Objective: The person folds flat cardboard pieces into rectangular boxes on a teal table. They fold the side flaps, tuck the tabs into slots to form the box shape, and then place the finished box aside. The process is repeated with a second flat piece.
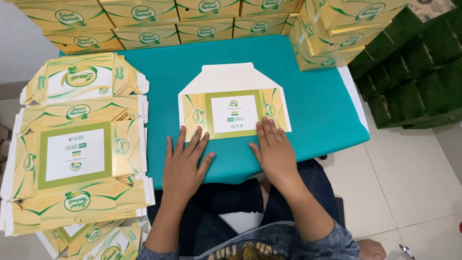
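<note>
Flat box blank lying printed side up near the middle of the teal bench, yellow and green with a white rectangular label framed in olive green at its centre and a plain white flap with cut corners pointing away. Pressed down along its near edge by both hands, spread flat, palms down, gripping nothing. Left hand resting mostly on bare bench, fingertips just reaching the blank's near left corner. Right hand laid beside it, fingers overlapping the near right part of the blank below the label. Dark trousers and a grey sleeve visible below the hands.

Off to the left, a thick stack of unfolded blanks of the same yellow-and-green print, fanned slightly, topmost showing a white label in an olive frame and green oval marks on its flaps. More such blanks spilling lower down at the left edge.

Along the far side of the bench, a row of folded yellow boxes, each with a green oval mark on its front. At the far right corner, another pile of folded boxes, stacked high and somewhat crooked. Beyond that, on the right, dark green stacks stepped like stairs above a pale tiled floor.
</note>
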